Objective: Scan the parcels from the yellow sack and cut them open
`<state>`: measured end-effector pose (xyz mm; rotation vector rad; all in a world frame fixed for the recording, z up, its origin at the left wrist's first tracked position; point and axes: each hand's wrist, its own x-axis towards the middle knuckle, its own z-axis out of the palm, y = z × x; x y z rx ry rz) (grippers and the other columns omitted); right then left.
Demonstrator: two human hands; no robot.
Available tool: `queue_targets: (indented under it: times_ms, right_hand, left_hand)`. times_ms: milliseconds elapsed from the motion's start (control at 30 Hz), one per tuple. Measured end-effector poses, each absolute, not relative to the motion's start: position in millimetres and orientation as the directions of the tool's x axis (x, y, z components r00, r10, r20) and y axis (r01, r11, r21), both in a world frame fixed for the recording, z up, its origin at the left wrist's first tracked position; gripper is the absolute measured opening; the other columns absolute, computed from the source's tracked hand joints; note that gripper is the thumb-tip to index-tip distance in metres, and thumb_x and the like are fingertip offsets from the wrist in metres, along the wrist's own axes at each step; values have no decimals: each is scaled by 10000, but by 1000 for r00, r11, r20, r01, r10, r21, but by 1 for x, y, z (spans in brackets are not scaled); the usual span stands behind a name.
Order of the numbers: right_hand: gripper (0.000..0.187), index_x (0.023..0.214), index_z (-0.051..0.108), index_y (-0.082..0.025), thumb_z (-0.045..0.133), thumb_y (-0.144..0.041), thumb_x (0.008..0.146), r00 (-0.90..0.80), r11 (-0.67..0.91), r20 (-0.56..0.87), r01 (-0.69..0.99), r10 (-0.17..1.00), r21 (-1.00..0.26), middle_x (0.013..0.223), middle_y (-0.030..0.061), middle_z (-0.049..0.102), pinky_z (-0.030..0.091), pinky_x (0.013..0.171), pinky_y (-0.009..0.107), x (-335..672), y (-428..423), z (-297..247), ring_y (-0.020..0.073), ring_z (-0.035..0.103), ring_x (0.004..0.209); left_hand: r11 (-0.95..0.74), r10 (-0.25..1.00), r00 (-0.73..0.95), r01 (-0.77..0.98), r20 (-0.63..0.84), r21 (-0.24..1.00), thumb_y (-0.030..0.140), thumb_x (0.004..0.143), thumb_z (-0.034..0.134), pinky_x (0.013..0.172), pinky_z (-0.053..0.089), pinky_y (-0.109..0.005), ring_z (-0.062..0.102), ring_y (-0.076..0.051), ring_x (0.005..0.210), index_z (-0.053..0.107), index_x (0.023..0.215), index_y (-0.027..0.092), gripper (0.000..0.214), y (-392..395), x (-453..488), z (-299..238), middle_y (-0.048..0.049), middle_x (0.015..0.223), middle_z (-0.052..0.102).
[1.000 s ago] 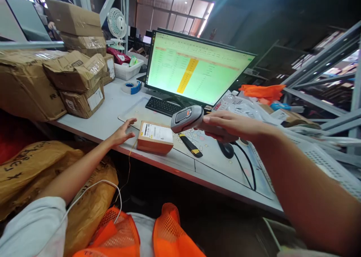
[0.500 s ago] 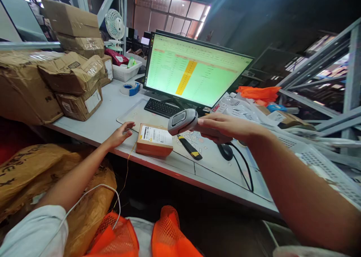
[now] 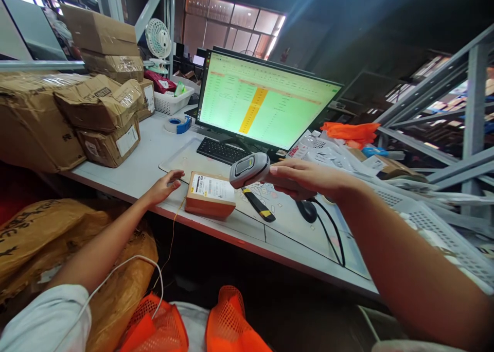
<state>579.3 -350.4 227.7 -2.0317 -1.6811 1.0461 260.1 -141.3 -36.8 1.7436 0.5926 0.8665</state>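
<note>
A white table (image 3: 150, 146) stretches in front of the person, and on its left end there is a pile of cardboard boxes (image 3: 34, 120). Below the left part of the table's near edge lies a brown sack (image 3: 85, 228) with black writing. Toward the back of the table stands a wide monitor (image 3: 227, 102), lit green with one yellow column. Around the table's middle is a black keyboard (image 3: 219, 151). The small box (image 3: 210, 208) lies flat at the table's near edge, its white label (image 3: 212, 188) upward. The right hand (image 3: 299, 177), above the table, has its fingers closed around a grey scanner (image 3: 250, 171). The left hand (image 3: 164, 187) is at the table's near edge; it holds nothing, the thumb apart from the fingers, in a rather wide grip. Whether it rests on the table, one cannot tell. On the table's near half lie a black mouse (image 3: 308, 212) and a black-and-yellow cutter (image 3: 258, 205).
</note>
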Motion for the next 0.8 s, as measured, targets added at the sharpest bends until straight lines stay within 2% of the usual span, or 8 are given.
queue_targets:
  times_ms: [133,467,800]
  right_hand:
    - [571,950,683,-191,645,-756,874,79,-327,-375,674,924,-663,632,-12,532,418,424,214,581,-350,226,105,473,499]
    - [574,955,686,-191,644,-757,870,77,-329,-377,669,923,-667,629,-14,532,387,410,206,580,-350,227,98,462,490]
    - [637,981,684,-171,631,-790,843,60,-339,-418,693,907,-636,645,-3,532,295,397,197,573,-352,232,101,445,497]
  left_hand:
    - [-329,744,611,-16,270,944,881,758,633,1239,346,-569,525,-388,1415,555,1382,125,983,-141,260,-36,-241,1463,590]
    - [-329,747,610,-4,263,944,888,764,617,1243,339,-572,533,-381,1408,551,1375,129,976,-143,260,-33,-241,1460,592]
    - [-317,753,608,1,251,948,902,756,606,1241,353,-554,531,-380,1413,558,1370,148,973,-144,260,-32,-226,1463,597]
